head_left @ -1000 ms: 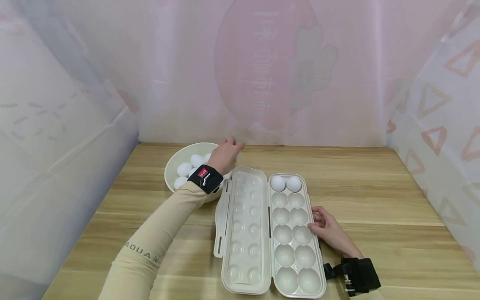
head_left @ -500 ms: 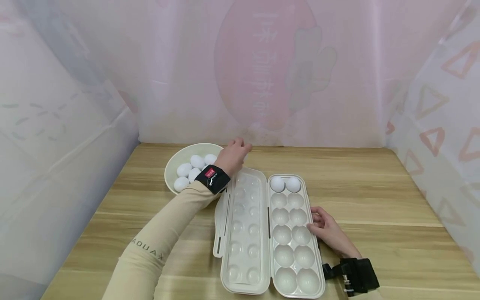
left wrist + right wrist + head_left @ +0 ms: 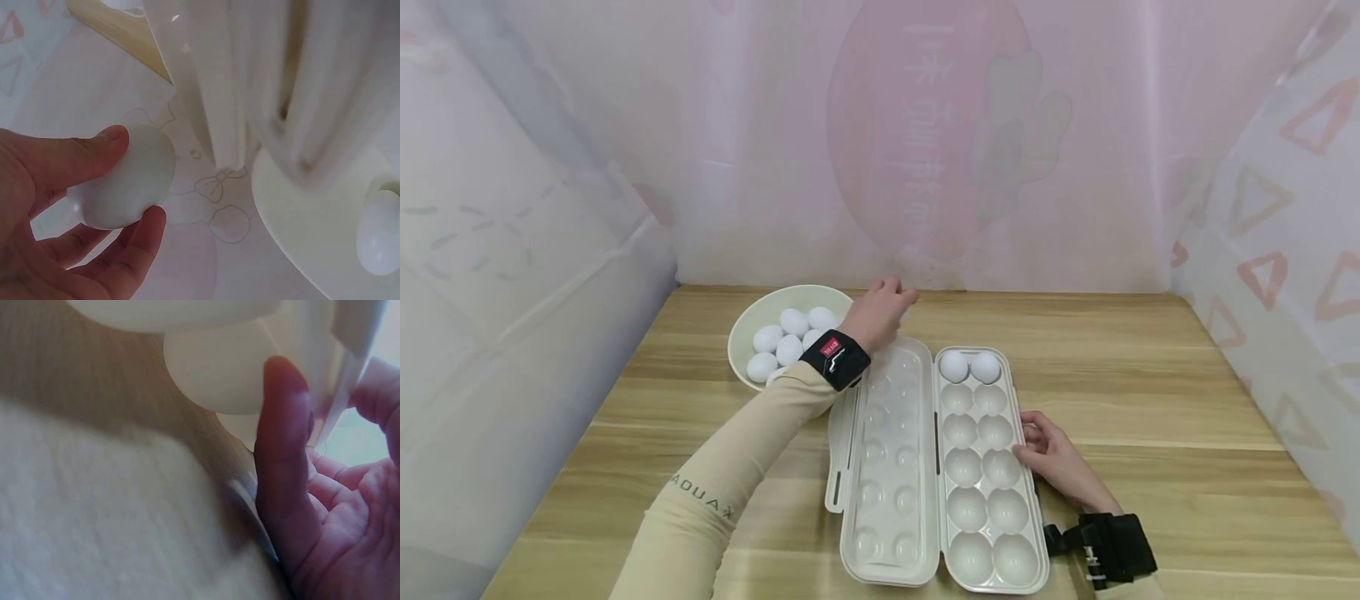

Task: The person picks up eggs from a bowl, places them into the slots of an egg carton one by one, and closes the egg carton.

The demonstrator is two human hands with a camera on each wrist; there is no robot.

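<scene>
My left hand (image 3: 887, 310) pinches a white egg (image 3: 125, 181) between thumb (image 3: 69, 156) and fingers. It hovers past the far end of the open lid (image 3: 887, 467), just right of the bowl (image 3: 747, 327). The cream egg box base (image 3: 1028, 492) lies open beside the lid, with two eggs (image 3: 955, 366) in its farthest pair of cups; the other cups hold nothing. At the base's right rim, about halfway along, my right hand (image 3: 1037, 450) grips the edge, thumb (image 3: 281, 456) against the cups' outer side.
Several white eggs (image 3: 790, 333) lie in the cream bowl at the table's back left. Pale pink sheeting walls the wooden table (image 3: 1150, 392) at the back and on both sides. A black strap sits on each wrist.
My left hand has moved right, out of the bowl and toward the far end of the egg box, carrying an egg. The right hand has stayed on the box rim.
</scene>
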